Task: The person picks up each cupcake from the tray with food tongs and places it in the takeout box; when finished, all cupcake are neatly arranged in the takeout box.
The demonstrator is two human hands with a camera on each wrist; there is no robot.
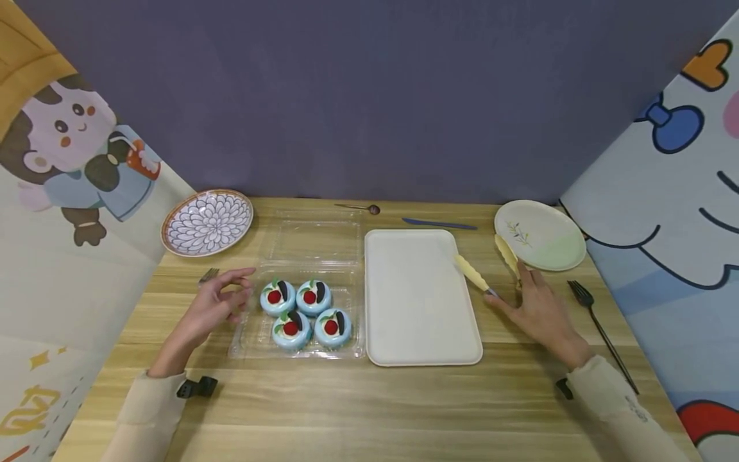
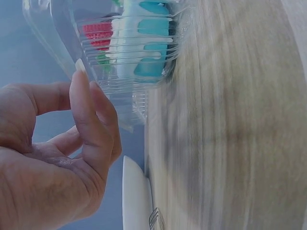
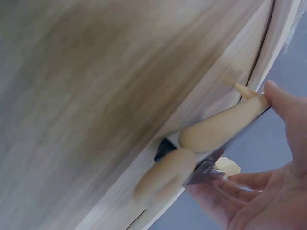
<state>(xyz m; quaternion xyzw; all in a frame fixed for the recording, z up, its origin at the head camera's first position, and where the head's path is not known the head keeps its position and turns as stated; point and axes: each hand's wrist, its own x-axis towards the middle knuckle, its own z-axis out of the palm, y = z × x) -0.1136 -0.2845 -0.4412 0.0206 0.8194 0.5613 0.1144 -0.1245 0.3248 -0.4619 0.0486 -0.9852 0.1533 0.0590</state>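
My right hand grips a pair of tongs with pale yellow scalloped ends, thumb on one arm and fingers on the other. The arms are spread, one end over the right edge of a white rectangular tray. In the right wrist view the tongs appear close over the wood. My left hand hovers at the left side of a clear plastic box, fingers loosely bent and holding nothing. Several blue cupcakes with red berries and dark cookies sit in the box, its lid folded back.
A petal-patterned plate stands at the back left, with a small fork in front. Behind the tray lie a spoon and a blue knife. An oval plate and a black fork are at the right.
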